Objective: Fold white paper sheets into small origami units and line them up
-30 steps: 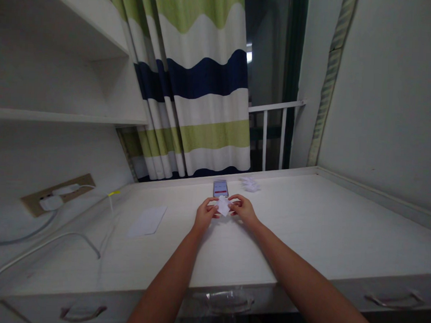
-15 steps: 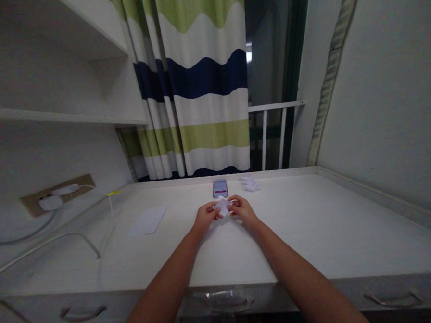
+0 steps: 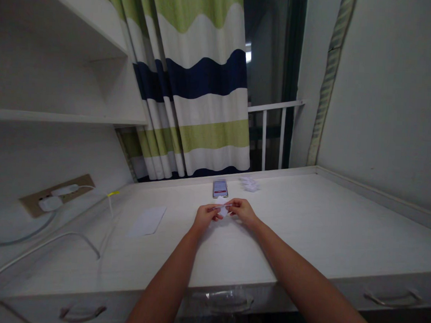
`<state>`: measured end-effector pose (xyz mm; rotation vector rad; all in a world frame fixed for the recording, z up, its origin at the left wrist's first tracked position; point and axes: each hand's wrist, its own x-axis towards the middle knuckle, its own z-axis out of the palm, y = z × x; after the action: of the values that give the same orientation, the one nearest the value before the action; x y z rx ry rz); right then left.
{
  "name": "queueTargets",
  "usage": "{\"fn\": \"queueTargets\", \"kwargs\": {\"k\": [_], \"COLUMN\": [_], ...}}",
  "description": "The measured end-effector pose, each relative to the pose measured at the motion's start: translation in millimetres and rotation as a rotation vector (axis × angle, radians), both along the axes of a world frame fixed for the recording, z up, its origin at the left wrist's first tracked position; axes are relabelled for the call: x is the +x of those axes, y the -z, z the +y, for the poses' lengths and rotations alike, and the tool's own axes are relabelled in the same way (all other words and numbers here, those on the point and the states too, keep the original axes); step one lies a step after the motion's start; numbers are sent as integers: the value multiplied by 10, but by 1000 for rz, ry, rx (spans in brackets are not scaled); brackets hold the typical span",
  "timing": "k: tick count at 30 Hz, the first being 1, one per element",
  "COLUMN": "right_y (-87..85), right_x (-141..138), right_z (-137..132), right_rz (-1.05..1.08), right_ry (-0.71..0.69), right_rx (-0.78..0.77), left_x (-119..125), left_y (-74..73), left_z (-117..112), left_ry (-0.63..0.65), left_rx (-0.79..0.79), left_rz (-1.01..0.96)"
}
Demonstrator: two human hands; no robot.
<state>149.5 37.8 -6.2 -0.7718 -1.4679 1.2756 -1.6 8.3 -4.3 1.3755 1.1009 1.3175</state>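
Between my two hands is a small piece of folded white paper (image 3: 221,210), held just above the desk. My left hand (image 3: 206,216) is closed, pinching its left side between thumb and fingers. On the other side, my right hand (image 3: 242,209) pinches the right part of the paper, fingers bent. Parts of the paper are hidden behind the fingertips. Just beyond it a phone (image 3: 220,188) with a lit screen lies on the desk. A small heap of folded white paper pieces (image 3: 249,184) sits to the right of the phone.
Flat white sheets (image 3: 148,220) lie on the desk (image 3: 306,224) at the left. A wall socket (image 3: 58,195) with plugged-in chargers and white cables (image 3: 44,251) is at the far left. A striped curtain (image 3: 211,103) hangs behind the desk.
The folded paper has turned between my fingers, and a thin edge now runs across it. The fingers of my right hand have dropped slightly. Other things stay in place.
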Motion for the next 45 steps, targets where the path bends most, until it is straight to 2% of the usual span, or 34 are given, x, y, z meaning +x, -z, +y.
{"fn": "queueTargets", "kwargs": {"k": [7,15,20,28,37,40,45], "right_y": [-9,-43,-58,-50,-57,-64,-47], "right_x": [35,75,79,58,48,52,52], "right_z": [3,-25,-39,-36,-41,-53,-52], "right_rz": [37,71,92,103,76,51,29], "right_ry": [-98,-127,-156,-101,-109,-101,-108], "right_rx": [-71,-163,-142,-92,-28,-4,21], "left_x": [-34,-37,-47,-60,-62,-58,-41], "left_y": [3,-16,-17,3,-18,-18,-21], "left_z": [-14,-20,-6,-13,-35,-29,-20], "left_ry": [8,41,44,98,120,111,5], "left_rx": [22,29,10,-30,-57,-51,-45], "left_rz": [11,-8,-24,-130,-241,-230,-71]}}
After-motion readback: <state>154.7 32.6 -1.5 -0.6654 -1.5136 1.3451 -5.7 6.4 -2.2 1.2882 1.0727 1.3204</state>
